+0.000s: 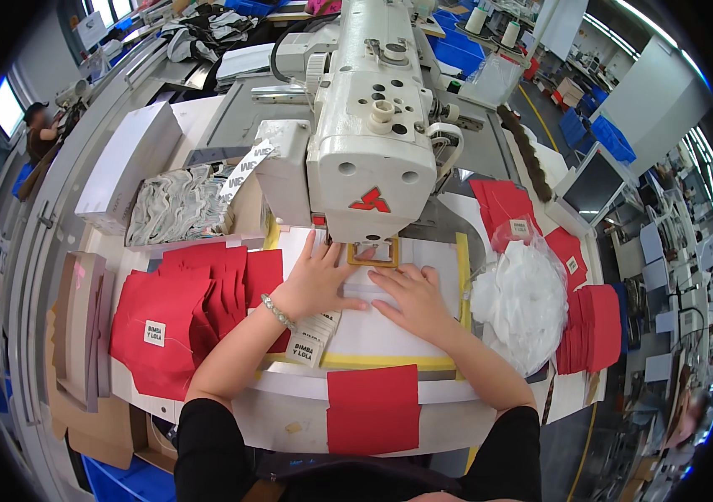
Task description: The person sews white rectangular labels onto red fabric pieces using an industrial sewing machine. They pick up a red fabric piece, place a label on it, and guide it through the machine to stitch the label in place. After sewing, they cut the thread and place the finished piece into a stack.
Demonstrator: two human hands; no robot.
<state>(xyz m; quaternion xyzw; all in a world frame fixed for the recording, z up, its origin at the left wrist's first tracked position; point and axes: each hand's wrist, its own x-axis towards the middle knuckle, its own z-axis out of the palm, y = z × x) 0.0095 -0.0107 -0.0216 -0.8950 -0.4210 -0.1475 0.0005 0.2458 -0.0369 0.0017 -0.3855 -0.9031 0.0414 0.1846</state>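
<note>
Both hands lie palm down on a white sheet (373,335) with yellow edging, beneath the head of a white sewing machine (373,176). My left hand (315,280) is open, fingers spread, its fingertips just left of a small brass-coloured clamp frame (373,264). My right hand (411,301) rests open and flat to the right, its fingertips pointing toward that frame. Neither hand shows anything held; what lies under the palms is hidden. Beside my left wrist are pale printed fabric labels (308,345). A red fabric panel (373,410) lies at the table's front edge.
Red fabric pieces (172,293) overlap in a pile at left, one bearing a label. Behind them, a box holds bundled label strips (181,205). At right sit a bag of white material (520,305), more red pieces (595,330) and a small screen (595,184).
</note>
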